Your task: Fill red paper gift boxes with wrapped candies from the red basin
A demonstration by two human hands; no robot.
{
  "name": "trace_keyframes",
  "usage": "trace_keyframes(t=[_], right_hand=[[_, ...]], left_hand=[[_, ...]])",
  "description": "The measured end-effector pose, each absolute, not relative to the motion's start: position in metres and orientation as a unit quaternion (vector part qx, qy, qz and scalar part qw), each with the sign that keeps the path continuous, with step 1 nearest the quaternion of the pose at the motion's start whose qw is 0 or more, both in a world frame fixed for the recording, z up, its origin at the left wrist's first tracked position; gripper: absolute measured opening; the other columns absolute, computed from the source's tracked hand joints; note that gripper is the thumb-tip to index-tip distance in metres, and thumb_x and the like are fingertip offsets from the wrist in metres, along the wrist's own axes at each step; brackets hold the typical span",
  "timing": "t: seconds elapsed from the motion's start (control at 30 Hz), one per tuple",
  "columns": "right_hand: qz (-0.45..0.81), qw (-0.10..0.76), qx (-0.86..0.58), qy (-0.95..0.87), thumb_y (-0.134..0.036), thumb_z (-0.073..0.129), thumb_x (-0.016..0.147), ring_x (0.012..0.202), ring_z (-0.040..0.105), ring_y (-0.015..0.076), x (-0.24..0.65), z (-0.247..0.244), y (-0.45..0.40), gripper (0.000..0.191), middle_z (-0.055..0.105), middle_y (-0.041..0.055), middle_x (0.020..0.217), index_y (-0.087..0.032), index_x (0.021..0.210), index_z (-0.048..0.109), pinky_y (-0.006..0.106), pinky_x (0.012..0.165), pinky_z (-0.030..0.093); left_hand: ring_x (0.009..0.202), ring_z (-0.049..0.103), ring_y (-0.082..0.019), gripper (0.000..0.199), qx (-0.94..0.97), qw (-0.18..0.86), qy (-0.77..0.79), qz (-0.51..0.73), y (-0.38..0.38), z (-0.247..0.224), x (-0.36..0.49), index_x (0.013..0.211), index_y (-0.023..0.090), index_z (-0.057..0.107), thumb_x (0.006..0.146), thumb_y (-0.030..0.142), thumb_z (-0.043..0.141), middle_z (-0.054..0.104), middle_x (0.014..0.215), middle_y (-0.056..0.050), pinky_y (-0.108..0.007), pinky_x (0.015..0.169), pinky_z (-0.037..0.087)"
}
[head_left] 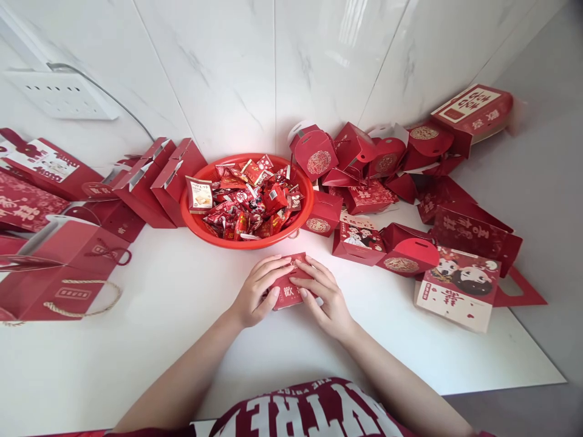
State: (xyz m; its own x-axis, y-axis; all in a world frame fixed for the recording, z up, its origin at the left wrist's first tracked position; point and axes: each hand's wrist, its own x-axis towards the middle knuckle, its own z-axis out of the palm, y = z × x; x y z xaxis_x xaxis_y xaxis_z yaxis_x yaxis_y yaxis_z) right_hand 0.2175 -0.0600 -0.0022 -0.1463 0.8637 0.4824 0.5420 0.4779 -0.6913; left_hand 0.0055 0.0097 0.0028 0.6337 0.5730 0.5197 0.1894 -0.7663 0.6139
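Observation:
A small red gift box (286,292) with pale printed characters sits on the white table in front of me. My left hand (260,292) is curled around its left side, fingers over the top and thumb near the front edge. From the right, my right hand (324,296) grips it the same way, its fingers lying across the top. Part of the box is hidden under my fingers. Just beyond it stands a red plastic basin (248,244) heaped with wrapped sweets (237,206).
Red gift boxes (407,249) are piled at the right, one illustrated box (460,285) near the table's right edge. More red boxes and bags (68,267) stand at the left. A power strip (59,96) with a cable is against the tiled wall.

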Motion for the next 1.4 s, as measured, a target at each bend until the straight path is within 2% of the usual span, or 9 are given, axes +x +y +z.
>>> trace_keyframes(t=[0.2,0.37,0.6,0.73,0.83,0.97,1.23,1.3,1.4], right_hand=[[0.165,0.445,-0.486,-0.734,-0.027,0.051,0.099,0.144,0.038,0.0286,0.213,-0.003,-0.057,0.026,0.053,0.002,0.148,-0.029,0.114,0.071,0.056,0.114,0.037],[0.209,0.497,-0.473,-0.697,-0.028,0.051,0.099,0.14,0.043,0.028,0.213,0.0,-0.064,0.031,0.049,0.0073,0.149,-0.029,0.129,0.059,0.055,0.114,0.038],[0.246,0.534,-0.475,-0.654,-0.027,0.048,0.101,0.143,0.039,0.0245,0.215,0.006,-0.066,0.042,0.045,0.0062,0.153,-0.033,0.143,0.045,0.051,0.116,0.036],[0.236,0.476,-0.473,-0.703,-0.03,0.046,0.103,0.147,0.034,0.0246,0.215,0.007,-0.057,0.049,0.044,0.0041,0.155,-0.032,0.151,0.038,0.054,0.121,0.028],[0.227,0.425,-0.484,-0.731,-0.029,0.041,0.104,0.148,0.031,0.0247,0.213,0.006,-0.052,0.046,0.05,0.0004,0.151,-0.034,0.15,0.042,0.057,0.122,0.023],[0.224,0.441,-0.483,-0.722,-0.025,0.037,0.104,0.149,0.029,0.0241,0.211,0.003,-0.053,0.048,0.049,-0.0016,0.151,-0.035,0.151,0.042,0.055,0.119,0.03],[0.207,0.415,-0.427,-0.777,-0.033,0.056,0.096,0.142,0.038,0.0297,0.213,-0.001,-0.051,0.038,0.061,0.003,0.139,-0.031,0.134,0.061,0.057,0.114,0.036],[0.206,0.402,-0.423,-0.785,-0.035,0.058,0.095,0.143,0.037,0.0301,0.208,0.0,-0.053,0.043,0.057,0.0047,0.143,-0.03,0.138,0.056,0.057,0.115,0.035],[0.229,0.413,-0.413,-0.779,-0.038,0.059,0.095,0.15,0.023,0.0308,0.2,-0.001,-0.063,0.055,0.028,0.0075,0.163,-0.026,0.147,0.044,0.057,0.119,0.028]], left_hand=[[0.138,0.045,-0.028,0.046,0.87,0.253,0.215,0.365,0.012,0.005,0.007,0.142,0.02,0.052,0.098,0.022,0.038,0.054,0.145,-0.011,-0.054,0.116,0.036],[0.136,0.05,-0.027,0.046,0.874,0.199,0.269,0.352,0.002,0.019,0.005,0.141,0.021,0.052,0.097,0.023,0.04,0.058,0.142,-0.01,-0.053,0.12,0.027],[0.139,0.046,-0.026,0.059,0.88,0.106,0.331,0.323,-0.021,0.032,0.014,0.153,0.018,0.031,0.096,0.02,0.044,0.052,0.148,-0.013,-0.05,0.122,0.021],[0.136,0.047,-0.026,0.044,0.863,0.144,0.347,0.337,-0.022,0.022,0.019,0.142,0.02,0.048,0.098,0.018,0.042,0.055,0.141,-0.011,-0.048,0.119,0.03],[0.135,0.046,-0.026,0.037,0.839,0.2,0.347,0.369,-0.019,0.012,0.02,0.133,0.02,0.054,0.099,0.019,0.038,0.055,0.136,-0.012,-0.048,0.115,0.038],[0.137,0.044,-0.027,0.041,0.825,0.254,0.321,0.389,-0.008,0.006,0.015,0.138,0.019,0.049,0.101,0.019,0.031,0.053,0.138,-0.013,-0.05,0.115,0.038],[0.135,0.049,-0.026,0.043,0.879,0.267,0.277,0.283,0.026,0.026,-0.019,0.139,0.021,0.053,0.101,0.02,0.035,0.057,0.139,-0.011,-0.044,0.114,0.042],[0.135,0.05,-0.025,0.043,0.891,0.234,0.29,0.26,0.027,0.035,-0.023,0.141,0.023,0.053,0.101,0.02,0.036,0.057,0.141,-0.009,-0.042,0.114,0.042],[0.134,0.052,-0.023,0.042,0.901,0.169,0.323,0.236,0.021,0.05,-0.023,0.142,0.026,0.052,0.102,0.023,0.04,0.057,0.143,-0.006,-0.041,0.113,0.042]])
